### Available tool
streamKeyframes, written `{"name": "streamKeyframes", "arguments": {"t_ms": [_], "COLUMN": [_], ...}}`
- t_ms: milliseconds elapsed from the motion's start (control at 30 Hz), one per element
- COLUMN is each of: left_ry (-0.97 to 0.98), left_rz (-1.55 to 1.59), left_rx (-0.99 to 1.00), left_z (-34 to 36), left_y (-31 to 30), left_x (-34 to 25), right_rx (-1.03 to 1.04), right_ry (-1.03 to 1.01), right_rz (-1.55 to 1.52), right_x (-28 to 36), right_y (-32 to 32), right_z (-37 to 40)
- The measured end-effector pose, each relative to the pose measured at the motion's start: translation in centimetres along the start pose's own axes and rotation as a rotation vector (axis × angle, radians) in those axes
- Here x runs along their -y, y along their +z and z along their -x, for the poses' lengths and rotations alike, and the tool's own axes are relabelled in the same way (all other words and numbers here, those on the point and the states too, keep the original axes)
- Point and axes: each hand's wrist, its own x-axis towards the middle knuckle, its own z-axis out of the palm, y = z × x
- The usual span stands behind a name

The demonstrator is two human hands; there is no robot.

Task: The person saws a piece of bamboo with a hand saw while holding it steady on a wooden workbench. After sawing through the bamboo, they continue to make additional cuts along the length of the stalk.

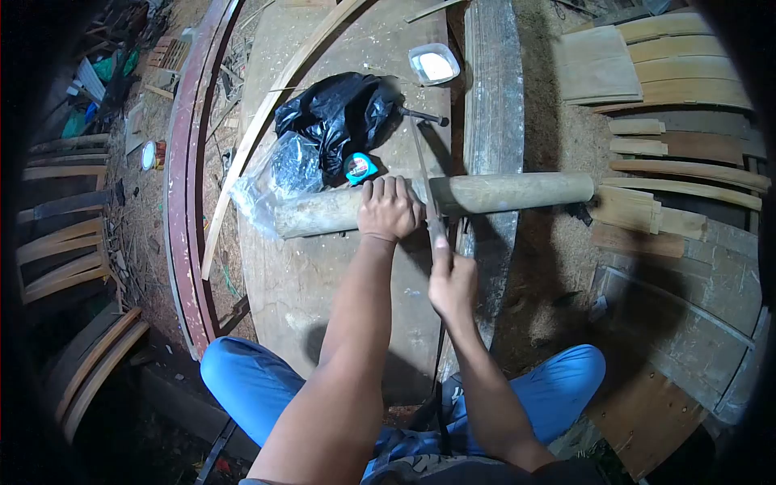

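"Where's the round pole (517,192) lying?"

"Crosswise in front of the person, over the wooden board (279,299) and the grey plank (491,97). Its right end sticks out past the plank's edge."

"And the left hand (388,208)?"

"On top of the pole, left of its middle, holding it from above. The fingers sit close together, bent over the far side. I can't see the thumb well enough to say where it presses."

"What's in the right hand (453,284)?"

"The handle of a long blade (422,162). That hand is closed round it, on the near side of the pole, and the blade runs away across the pole, just right of the left hand. I can't make out any teeth from here."

"What's that just beyond the pole?"

"A teal tape measure (360,168), near the left hand. A clear plastic bag (299,166) lies against the pole's left part, and the black plastic bag (339,113) is farther off, behind the tape."

"Anything past those?"

"A dark tool with a round end (428,117), beyond the pole near the blade's far end. Farther from the pole there's a white-rimmed dish (453,58), beside the grey plank."
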Motion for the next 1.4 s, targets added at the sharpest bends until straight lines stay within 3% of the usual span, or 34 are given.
{"name": "streamKeyframes", "arguments": {"t_ms": [233, 367, 433, 500, 533, 567, 700, 767, 833, 967, 1033, 1100, 1167, 1267, 1400], "left_ry": [0.009, -0.005, 0.008, 0.004, 0.020, 0.041, 0.018, 0.036, 0.000, -0.012, -0.010, 0.028, -0.005, -0.027, -0.012], "left_rz": [-0.024, -0.016, -0.006, 0.008, -0.022, -0.046, -0.006, -0.002, 0.015, -0.007, 0.002, -0.059, -0.031, -0.003, 0.017], "left_rx": [-0.046, -0.003, -0.029, -0.006, -0.090, -0.181, -0.100, -0.121, 0.018, -0.002, 0.018, -0.112, -0.065, 0.011, 0.002], "left_z": [1.1, 0.9, 0.5, 0.7, 1.2, 1.2, 0.9, 0.7, -0.1, 0.7, 1.3, 1.3, 1.4, 1.0, 0.9], "left_y": [-0.3, 0.0, -0.1, 0.0, 0.0, 0.3, -0.4, -0.1, -0.3, 0.3, -0.3, 0.1, 0.2, 0.6, 0.2], "left_x": [-0.1, 0.1, 0.0, 0.2, 0.0, -0.2, -0.2, -0.1, 0.3, 0.1, -0.2, -0.3, 0.0, 0.1, 0.1], "right_rx": [0.054, 0.080, -0.050, -0.049, -0.040, -0.023, 0.009, 0.034, 0.036, -0.049, -0.004, 0.053, 0.063, 0.036, -0.005], "right_ry": [0.078, 0.098, -0.043, -0.053, -0.053, -0.025, 0.088, 0.189, 0.102, 0.024, 0.031, 0.071, 0.157, 0.132, 0.033], "right_rz": [-0.276, -0.012, -0.015, -0.051, -0.079, -0.026, -0.234, -0.193, -0.034, -0.018, -0.033, -0.023, -0.251, -0.114, 0.007], "right_x": [-0.6, 0.3, -0.3, 0.4, 0.6, -1.2, 0.5, -0.3, -0.1, 1.9, 1.0, -0.5, -1.7, -0.1, 1.1], "right_y": [-5.4, -3.6, 0.4, 0.8, 0.8, 0.1, -5.3, -5.2, -3.4, 1.1, 0.0, -2.6, -4.3, -4.5, 0.3], "right_z": [9.1, 4.6, 0.0, -0.4, -0.2, 1.6, 9.2, 8.6, 5.6, -1.0, 0.9, 5.4, 9.8, 8.5, -0.6]}}
